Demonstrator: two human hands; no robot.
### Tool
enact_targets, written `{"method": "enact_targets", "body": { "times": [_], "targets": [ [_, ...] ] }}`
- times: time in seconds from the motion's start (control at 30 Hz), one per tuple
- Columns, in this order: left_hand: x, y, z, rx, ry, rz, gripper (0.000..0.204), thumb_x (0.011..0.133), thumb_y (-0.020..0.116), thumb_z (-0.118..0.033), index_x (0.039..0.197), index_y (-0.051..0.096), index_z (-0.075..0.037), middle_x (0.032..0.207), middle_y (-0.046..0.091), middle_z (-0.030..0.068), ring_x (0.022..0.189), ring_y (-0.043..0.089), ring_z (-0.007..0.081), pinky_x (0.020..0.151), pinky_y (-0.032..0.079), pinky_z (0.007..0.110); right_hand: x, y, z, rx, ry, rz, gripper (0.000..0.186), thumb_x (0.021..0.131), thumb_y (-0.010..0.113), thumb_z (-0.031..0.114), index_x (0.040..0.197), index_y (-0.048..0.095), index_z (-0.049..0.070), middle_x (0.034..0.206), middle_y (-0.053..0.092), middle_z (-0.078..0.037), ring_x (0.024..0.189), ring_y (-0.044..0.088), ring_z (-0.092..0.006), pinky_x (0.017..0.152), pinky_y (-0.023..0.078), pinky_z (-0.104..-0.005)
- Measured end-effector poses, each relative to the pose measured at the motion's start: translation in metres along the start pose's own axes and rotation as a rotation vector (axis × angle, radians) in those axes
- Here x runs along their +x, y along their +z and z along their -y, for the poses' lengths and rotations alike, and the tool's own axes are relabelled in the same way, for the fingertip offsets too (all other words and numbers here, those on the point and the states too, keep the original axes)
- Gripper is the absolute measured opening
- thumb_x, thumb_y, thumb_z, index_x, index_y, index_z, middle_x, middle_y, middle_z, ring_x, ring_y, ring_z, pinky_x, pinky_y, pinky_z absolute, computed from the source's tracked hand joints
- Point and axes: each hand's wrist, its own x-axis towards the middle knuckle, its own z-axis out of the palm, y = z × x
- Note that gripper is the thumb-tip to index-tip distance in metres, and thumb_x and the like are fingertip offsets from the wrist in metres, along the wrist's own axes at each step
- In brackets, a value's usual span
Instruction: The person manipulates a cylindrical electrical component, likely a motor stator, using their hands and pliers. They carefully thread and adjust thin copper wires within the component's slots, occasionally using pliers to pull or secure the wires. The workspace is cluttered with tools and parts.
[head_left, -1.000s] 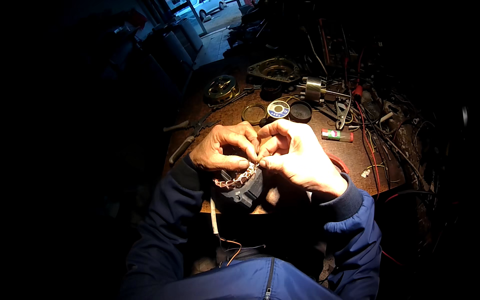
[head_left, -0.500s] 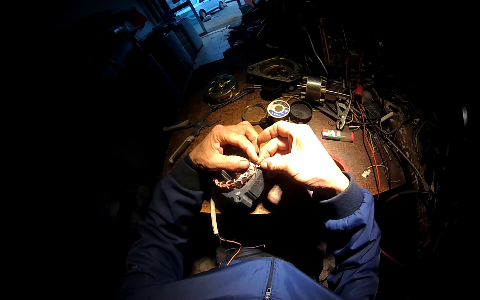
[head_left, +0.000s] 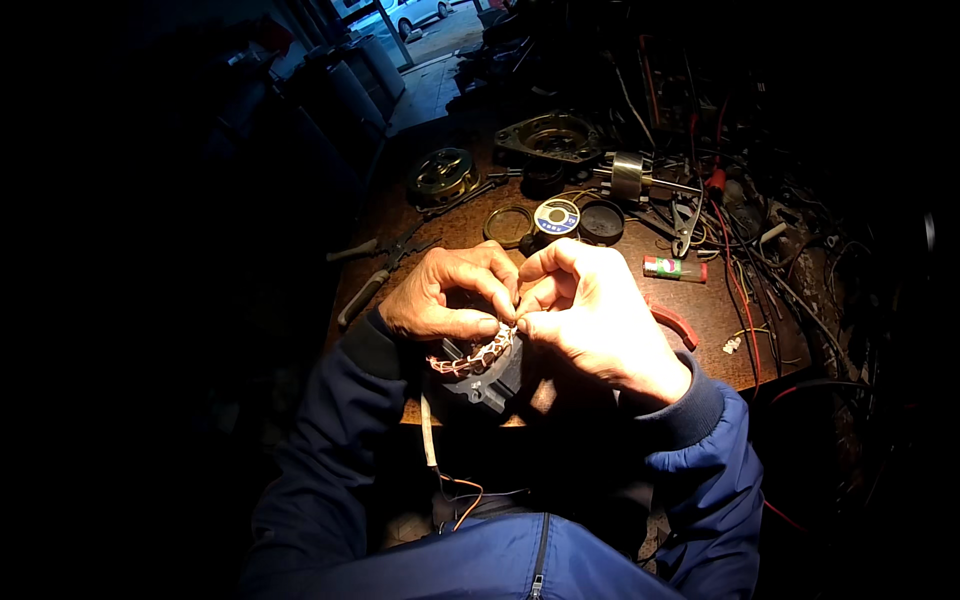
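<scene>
A dark motor stator (head_left: 487, 372) with a copper winding laced in white cord rests at the near edge of the brown workbench (head_left: 720, 320). My left hand (head_left: 445, 295) and my right hand (head_left: 590, 310) meet just above it, fingertips pinched together on a thin wire or cord at the winding's top. A white sleeved lead with orange wires (head_left: 440, 470) hangs from the stator toward my lap. What exactly sits between the fingertips is too small to tell.
Behind my hands lie round tins and a solder spool (head_left: 556, 217), a brass motor part (head_left: 443, 175), a dark housing (head_left: 548, 138), a metal cylinder (head_left: 628, 175), pliers (head_left: 375, 285), a small tube (head_left: 673, 268), red-handled cutters (head_left: 672, 322) and tangled cables (head_left: 780, 250) at right.
</scene>
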Motion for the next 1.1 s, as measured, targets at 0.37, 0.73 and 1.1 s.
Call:
{"method": "enact_targets", "body": {
  "times": [0.37, 0.73, 1.1],
  "targets": [
    [0.001, 0.002, -0.001, -0.005, -0.006, 0.003, 0.02, 0.079, 0.082, -0.001, 0.098, 0.084, -0.006, 0.108, 0.071, 0.0042, 0.107, 0.063, 0.0182, 0.096, 0.052, 0.035, -0.003, 0.004, -0.005, -0.034, -0.039, -0.059, 0.029, 0.085, 0.073, -0.007, 0.113, 0.063, -0.007, 0.092, 0.073, -0.009, 0.086, 0.073, -0.0129, 0.078, 0.06, -0.0268],
    [0.001, 0.001, 0.0, -0.009, -0.013, 0.004, 0.022, 0.078, 0.082, -0.001, 0.099, 0.084, -0.006, 0.108, 0.071, 0.0054, 0.107, 0.063, 0.0189, 0.096, 0.052, 0.036, -0.005, 0.003, -0.008, 0.055, -0.013, -0.043, 0.028, 0.086, 0.075, -0.006, 0.113, 0.065, -0.007, 0.094, 0.074, -0.01, 0.086, 0.072, -0.013, 0.079, 0.059, -0.0271],
    [0.002, 0.003, -0.005, 0.021, -0.027, -0.003, 0.022, 0.078, 0.083, -0.003, 0.099, 0.084, -0.007, 0.106, 0.072, 0.0057, 0.106, 0.063, 0.0195, 0.095, 0.051, 0.035, -0.016, 0.008, -0.014, 0.032, -0.178, -0.07, 0.022, 0.088, 0.076, -0.001, 0.107, 0.068, -0.005, 0.096, 0.074, -0.008, 0.088, 0.07, -0.0115, 0.08, 0.058, -0.0271]
  ]
}}
